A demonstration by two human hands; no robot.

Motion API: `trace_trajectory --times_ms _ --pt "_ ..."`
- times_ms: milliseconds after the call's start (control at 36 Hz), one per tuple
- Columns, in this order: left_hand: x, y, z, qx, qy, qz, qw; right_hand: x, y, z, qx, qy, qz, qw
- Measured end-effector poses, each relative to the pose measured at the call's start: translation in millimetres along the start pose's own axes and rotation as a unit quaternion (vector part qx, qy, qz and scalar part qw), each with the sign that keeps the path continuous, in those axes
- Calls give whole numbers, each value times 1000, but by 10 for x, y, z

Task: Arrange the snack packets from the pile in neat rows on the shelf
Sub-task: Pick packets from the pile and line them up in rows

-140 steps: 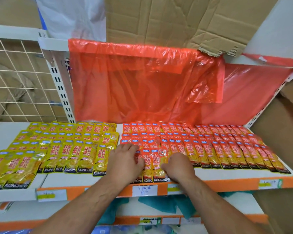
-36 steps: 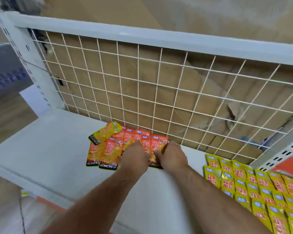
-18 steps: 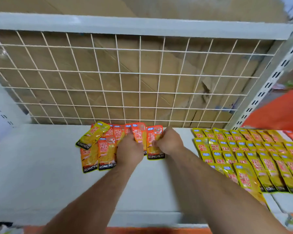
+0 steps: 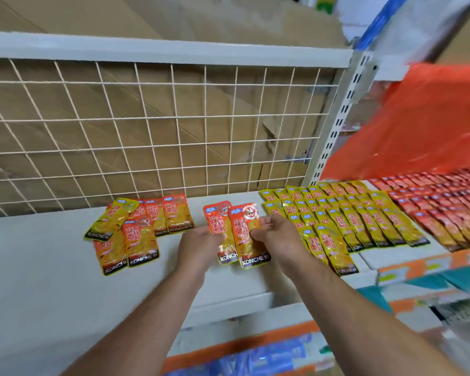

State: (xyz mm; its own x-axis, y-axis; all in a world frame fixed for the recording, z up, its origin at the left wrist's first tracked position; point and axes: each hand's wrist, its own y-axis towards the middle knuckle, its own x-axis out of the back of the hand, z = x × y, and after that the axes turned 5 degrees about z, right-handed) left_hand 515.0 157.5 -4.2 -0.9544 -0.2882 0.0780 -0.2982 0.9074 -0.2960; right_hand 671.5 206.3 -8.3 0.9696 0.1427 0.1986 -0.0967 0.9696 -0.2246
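White shelf (image 4: pixel 38 267), wire grid back panel (image 4: pixel 147 131), brown cardboard behind the grid. Toward the back edge, left of centre: loose pile of snack packets (image 4: pixel 144 229), several, overlapping, mostly orange. Long axes mostly back to front, KONCHEW ends toward the front edge. Topmost yellow one tilted, KONCHEW end front-left, other end back-right. Just right of the pile, near mid-shelf: pair of orange packets (image 4: pixel 242 223), side by side, right one overlapping the left, slightly fanned. Long axes back to front, blue-label ends toward the grid, KONCHEW ends toward the front edge. Held from both sides: left hand (image 4: pixel 201 242) gripping the left packet at its left edge, thumb on its face; right hand (image 4: pixel 280 234) pinching the right packet at its right edge, thumb on top. Lifted or resting on the shelf: cannot tell. Toward the right end: yellow packets (image 4: pixel 337 213) in neat overlapping rows, all lengthwise back to front, nearest one just beside the right hand. Farther right: red-orange packets (image 4: pixel 445 207) in like rows, below a hanging orange plastic sheet (image 4: pixel 418 118).
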Motion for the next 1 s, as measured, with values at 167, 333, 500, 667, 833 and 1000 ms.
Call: trace_trajectory --times_ms 167,333,500,667,833,1000 --pt "-390 -311 -10 11 9 48 999 513 -254 -159 21 5 -28 999" --pt "-898 -717 -18 -9 51 80 995 1120 -644 -340 34 10 -67 997" --pt "-1577 -1274 39 -1 55 93 994 1916 -1075 -558 26 17 -62 998" --pt "-2292 -1752 91 -16 78 131 988 2731 -1497 -777 27 24 -80 996" --pt "-2895 -1957 139 -9 109 154 982 3357 -1691 -1025 4 57 -104 993" --pt "-3394 -1925 132 -2 112 172 979 3818 -1650 -1229 -13 80 -135 987"
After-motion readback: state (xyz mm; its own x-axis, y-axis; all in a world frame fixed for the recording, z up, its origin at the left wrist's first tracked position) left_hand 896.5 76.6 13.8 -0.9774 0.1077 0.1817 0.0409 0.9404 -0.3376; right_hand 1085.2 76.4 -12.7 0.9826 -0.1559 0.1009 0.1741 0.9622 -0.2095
